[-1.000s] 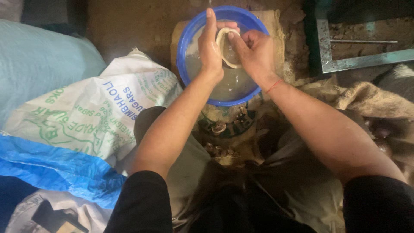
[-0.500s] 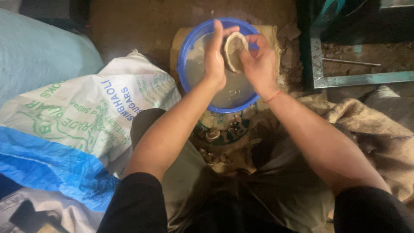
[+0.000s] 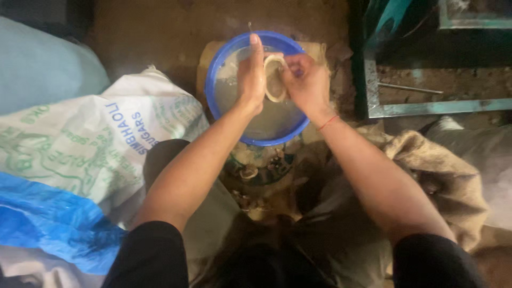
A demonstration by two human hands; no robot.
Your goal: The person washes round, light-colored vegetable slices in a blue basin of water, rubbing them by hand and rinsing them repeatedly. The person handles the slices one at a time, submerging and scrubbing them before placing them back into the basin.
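The basin (image 3: 224, 64) is bright blue, holding cloudy grey water. The ring (image 3: 274, 77) is pale cream. The woven sack (image 3: 96, 144) is white with green and blue print.

The one head camera is looking steeply down from just above the blue basin (image 3: 224, 69), sitting close, with the person's forearms reaching forward towards it.
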